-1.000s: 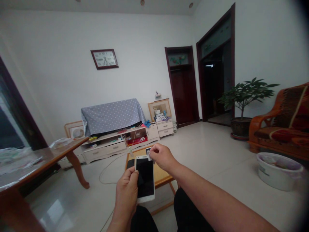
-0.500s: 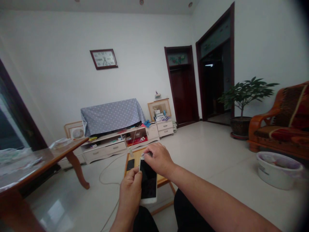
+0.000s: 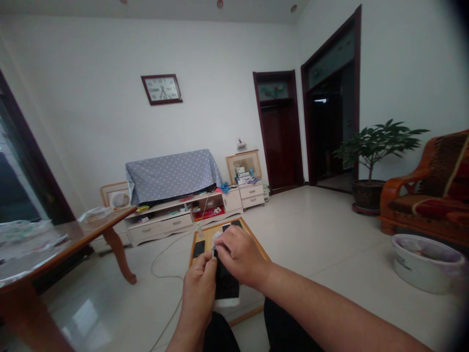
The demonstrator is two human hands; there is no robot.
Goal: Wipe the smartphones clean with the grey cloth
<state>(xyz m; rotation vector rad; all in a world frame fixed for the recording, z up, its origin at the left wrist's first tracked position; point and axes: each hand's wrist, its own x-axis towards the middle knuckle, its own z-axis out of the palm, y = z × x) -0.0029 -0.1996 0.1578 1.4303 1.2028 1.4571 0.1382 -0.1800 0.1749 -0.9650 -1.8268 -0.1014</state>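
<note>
A white smartphone (image 3: 227, 302) with a dark screen is tilted above a small wooden table (image 3: 210, 238). My left hand (image 3: 200, 283) grips its left edge, thumb on the front. At the phone's upper left corner, the fingers of my right hand (image 3: 244, 254) are pinched together, covering much of the top end; what lies between them is too small to make out. A whitish round thing (image 3: 217, 237) shows just beyond those fingertips. On the tabletop are a black flat rectangular object (image 3: 199, 249), a small clear bottle (image 3: 200, 230) and a dark flat object (image 3: 236, 223).
A pale cable (image 3: 164, 277) runs over the tiled floor on the left. A larger wooden table (image 3: 119, 254) stands at left, a low white cabinet (image 3: 161, 232) ahead. To the right are a potted plant (image 3: 370, 195), a wooden sofa (image 3: 403, 190) and a white tub (image 3: 417, 269).
My right hand has shifted slightly down over the top of the phone, its fingertips now lower at the corner. More of the tabletop behind shows. My left hand keeps its grip.
</note>
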